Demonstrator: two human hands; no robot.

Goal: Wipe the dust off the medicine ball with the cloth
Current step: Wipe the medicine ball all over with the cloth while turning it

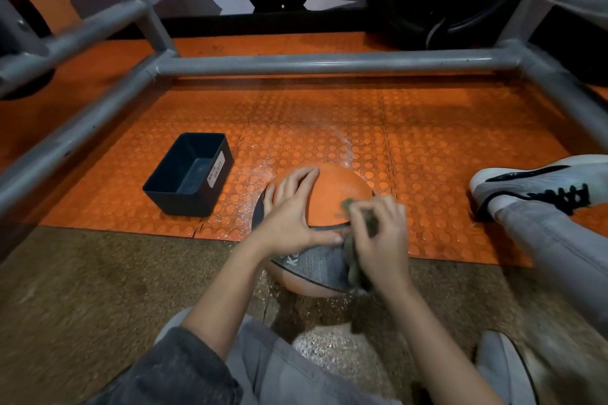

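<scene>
The left hand (291,207) lies spread on top of the medicine ball (335,187), fingers fairly straight and fanned over the orange panel, thumb stretched out along the black seam. It holds nothing and simply presses on the ball. The right hand (381,240) is bunched around a grey-green cloth (354,261), fingers curled and pinching it against the ball's right side, where orange meets the grey textured panel. This hand and the cloth are blurred, so the exact lie of the fingers is hard to make out.

Both forearms reach forward and down from the bottom of the view, bare below a pushed-up grey sleeve on the left, and the wrists come close together over the ball. The person is low to the ground, with grey trousers under the arms.

The ball sits on the floor at the edge where an orange studded mat (329,128) meets brown speckled flooring (98,289), and white dust is scattered on the mat around it. To the left, apart from the ball, a dark open bin (179,204) labelled "WASTE BASKET" stands on the mat. A grey tubular frame (329,62) crosses above. At the right, a white and black shoe (533,187) rests on the mat
</scene>
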